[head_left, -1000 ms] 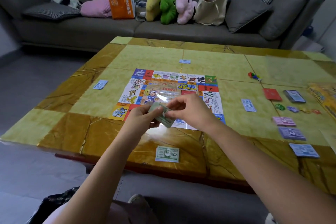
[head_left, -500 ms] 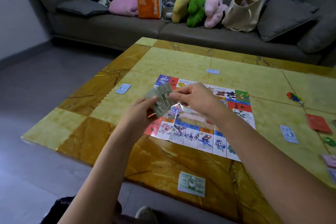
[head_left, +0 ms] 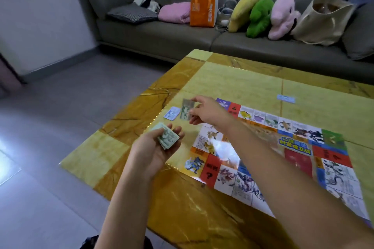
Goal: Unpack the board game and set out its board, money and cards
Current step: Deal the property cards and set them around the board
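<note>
The colourful game board (head_left: 283, 147) lies flat on the yellow marble table (head_left: 232, 83). My left hand (head_left: 155, 147) holds a stack of green play money (head_left: 168, 137) in its palm near the table's left edge. My right hand (head_left: 206, 112) reaches to the left past the board's far left corner and pinches a single green note (head_left: 186, 109) just above the table. A blue note (head_left: 172, 113) lies on the table right beside that green note.
Another blue note (head_left: 285, 98) lies beyond the board. A grey sofa (head_left: 162, 34) behind the table carries cushions, an orange bag (head_left: 203, 8), plush toys (head_left: 261, 16) and a canvas tote (head_left: 321, 20). Grey floor lies to the left.
My right hand pulled one green note off the stack and carried it left to the blue note. My left hand lowered with the stack. The view swung left.
</note>
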